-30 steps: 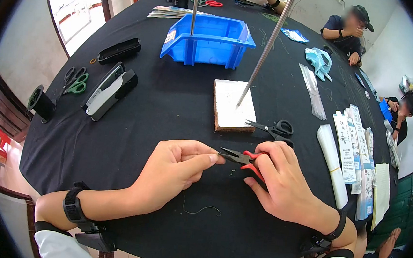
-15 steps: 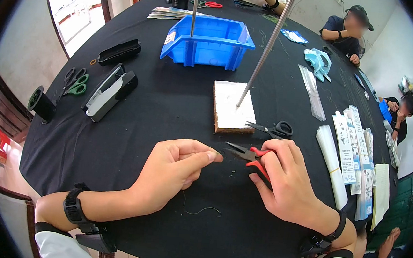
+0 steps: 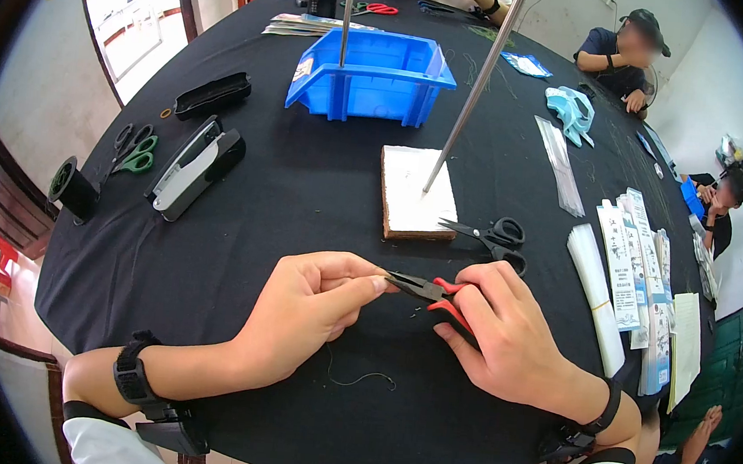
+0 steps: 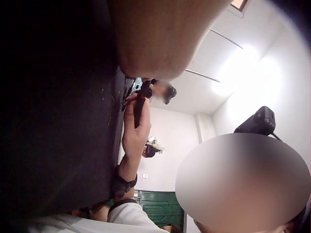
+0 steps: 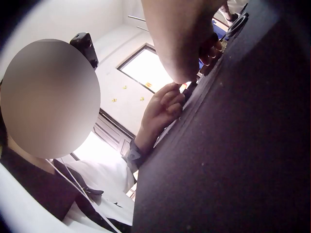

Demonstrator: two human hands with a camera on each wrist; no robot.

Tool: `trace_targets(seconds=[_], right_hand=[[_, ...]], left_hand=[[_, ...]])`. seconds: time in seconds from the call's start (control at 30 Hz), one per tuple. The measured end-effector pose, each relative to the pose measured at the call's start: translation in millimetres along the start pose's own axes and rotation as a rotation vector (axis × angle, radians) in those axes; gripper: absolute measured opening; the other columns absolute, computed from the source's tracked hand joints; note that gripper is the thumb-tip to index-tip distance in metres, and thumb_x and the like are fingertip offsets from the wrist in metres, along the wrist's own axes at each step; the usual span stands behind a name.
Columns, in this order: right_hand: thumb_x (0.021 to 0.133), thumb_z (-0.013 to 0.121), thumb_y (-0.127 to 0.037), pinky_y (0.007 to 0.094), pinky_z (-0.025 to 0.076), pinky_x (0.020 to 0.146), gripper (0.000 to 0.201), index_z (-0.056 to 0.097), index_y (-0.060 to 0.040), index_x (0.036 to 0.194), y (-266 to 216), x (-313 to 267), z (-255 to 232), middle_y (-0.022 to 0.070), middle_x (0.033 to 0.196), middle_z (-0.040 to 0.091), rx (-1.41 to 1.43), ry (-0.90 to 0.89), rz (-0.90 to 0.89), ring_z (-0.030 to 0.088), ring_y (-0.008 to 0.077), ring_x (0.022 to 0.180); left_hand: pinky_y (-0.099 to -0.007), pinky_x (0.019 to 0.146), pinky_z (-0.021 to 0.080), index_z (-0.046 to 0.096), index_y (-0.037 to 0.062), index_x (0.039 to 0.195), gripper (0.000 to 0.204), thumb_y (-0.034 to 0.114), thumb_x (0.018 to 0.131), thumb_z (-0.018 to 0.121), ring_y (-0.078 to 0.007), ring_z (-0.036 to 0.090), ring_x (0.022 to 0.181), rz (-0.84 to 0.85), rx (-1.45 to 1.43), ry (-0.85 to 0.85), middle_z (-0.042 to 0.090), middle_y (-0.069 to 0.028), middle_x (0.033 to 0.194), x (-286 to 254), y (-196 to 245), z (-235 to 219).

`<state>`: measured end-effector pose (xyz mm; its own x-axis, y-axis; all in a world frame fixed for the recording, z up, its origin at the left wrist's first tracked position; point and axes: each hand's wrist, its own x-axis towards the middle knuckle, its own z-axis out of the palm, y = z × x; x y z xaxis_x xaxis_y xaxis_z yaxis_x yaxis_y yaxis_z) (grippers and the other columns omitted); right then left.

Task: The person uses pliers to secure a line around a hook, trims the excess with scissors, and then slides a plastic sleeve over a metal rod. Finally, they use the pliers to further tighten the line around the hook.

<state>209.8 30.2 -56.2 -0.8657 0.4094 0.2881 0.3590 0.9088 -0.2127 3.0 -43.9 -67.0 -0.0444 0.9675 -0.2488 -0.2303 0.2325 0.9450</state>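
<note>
In the head view my left hand [image 3: 308,314] pinches something tiny between thumb and index finger; what it is cannot be made out. My right hand [image 3: 512,335] grips red-handled pliers [image 3: 426,289], whose dark tips meet the left fingertips. A dark thread [image 3: 360,379] lies on the black cloth below the hands and runs up toward the left hand. Tiny scraps lie beneath the pliers. The left wrist view shows the right hand [image 4: 136,128] beyond a blurred forearm; in the right wrist view the left hand [image 5: 163,109] has its fingers bent together.
A white-topped block [image 3: 418,192] with a metal rod [image 3: 474,92] stands ahead, black scissors [image 3: 498,233] beside it. Farther back is a blue bin [image 3: 374,93]. On the left lie a stapler [image 3: 197,170], green scissors [image 3: 138,153] and a spool [image 3: 74,188]; paper strips [image 3: 643,271] lie right.
The pliers drew back slightly right from the left fingertips, then moved left and meet them again. The left hand has stayed nearly in place.
</note>
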Motion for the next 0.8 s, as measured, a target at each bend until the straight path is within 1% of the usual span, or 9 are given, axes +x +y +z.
trace_targets(seconds=[0.23,0.33,0.43,0.53,0.63,0.67,0.77,0.8], right_hand=[[0.075,0.069,-0.014,0.0325,0.043,0.063,0.025,0.053,0.0019,0.087,2.1,-0.5,1.5,0.0125,0.088,0.049,0.017,0.001,-0.035,0.051,0.0248,0.079],[0.078,0.068,-0.018,0.0322,0.043,0.057,0.026,0.053,0.0003,0.086,2.6,-1.4,1.7,0.0097,0.078,0.049,0.108,0.041,-0.039,0.051,0.0237,0.067],[0.079,0.069,-0.024,0.0328,0.044,0.053,0.029,0.054,-0.0001,0.088,0.3,-1.1,-3.2,0.0087,0.072,0.052,0.257,-0.002,0.115,0.054,0.0243,0.06],[0.078,0.07,-0.025,0.0321,0.046,0.052,0.032,0.056,-0.0002,0.092,-5.1,0.1,5.4,0.0093,0.071,0.055,0.401,0.189,0.179,0.057,0.0243,0.058],[0.077,0.07,-0.022,0.0302,0.047,0.052,0.031,0.057,-0.0003,0.095,0.2,-2.4,2.8,0.0104,0.075,0.058,0.237,0.132,0.117,0.06,0.0233,0.061],[0.077,0.07,-0.021,0.03,0.047,0.051,0.03,0.057,-0.0006,0.095,0.5,-2.1,2.9,0.0101,0.075,0.058,0.23,0.141,0.112,0.06,0.023,0.06],[0.076,0.069,-0.018,0.0297,0.046,0.05,0.028,0.057,-0.0013,0.095,1.7,-2.1,2.5,0.0095,0.074,0.057,0.197,0.156,0.093,0.059,0.0226,0.059],[0.075,0.069,-0.017,0.0297,0.046,0.05,0.028,0.058,-0.0014,0.095,2.5,-2.6,2.4,0.0094,0.074,0.057,0.177,0.153,0.084,0.059,0.0227,0.059]], left_hand=[[-0.0191,0.042,0.025,0.064,-0.0019,0.096,0.018,0.013,0.089,0.058,-0.0026,0.034,0.045,0.014,0.052,0.019,0.045,0.0044,0.056,-0.3,0.7,1.3],[-0.0188,0.042,0.025,0.064,-0.0013,0.096,0.018,0.013,0.089,0.057,-0.0023,0.035,0.045,0.017,0.06,0.013,0.045,0.0045,0.056,-0.8,0.2,1.8],[-0.0185,0.042,0.025,0.065,-0.0007,0.096,0.018,0.014,0.09,0.057,-0.0021,0.035,0.045,0.029,0.057,0.004,0.046,0.0047,0.056,-1.3,-0.3,2.3],[-0.0185,0.041,0.025,0.065,-0.0007,0.096,0.018,0.014,0.09,0.056,-0.0016,0.035,0.045,0.067,0.09,0.0,0.045,0.0051,0.056,-1.5,-1.3,3.1],[-0.0186,0.041,0.024,0.065,-0.0013,0.096,0.019,0.014,0.091,0.054,-0.0009,0.034,0.046,0.134,0.129,-0.026,0.044,0.0056,0.055,-3.0,-2.3,4.4],[-0.0186,0.041,0.024,0.065,-0.0015,0.096,0.019,0.013,0.092,0.054,-0.0007,0.034,0.046,0.16,0.14,-0.04,0.044,0.0058,0.055,-3.8,-2.2,4.8],[-0.0183,0.041,0.024,0.065,-0.0019,0.094,0.019,0.013,0.092,0.053,-0.0003,0.034,0.046,0.196,0.279,-0.002,0.043,0.0058,0.054,-5.7,-2.1,6.1],[-0.0183,0.041,0.024,0.065,-0.0019,0.093,0.019,0.012,0.092,0.053,-0.0003,0.035,0.046,0.181,0.28,-0.006,0.044,0.0058,0.054,-6.1,-1.9,5.9]])
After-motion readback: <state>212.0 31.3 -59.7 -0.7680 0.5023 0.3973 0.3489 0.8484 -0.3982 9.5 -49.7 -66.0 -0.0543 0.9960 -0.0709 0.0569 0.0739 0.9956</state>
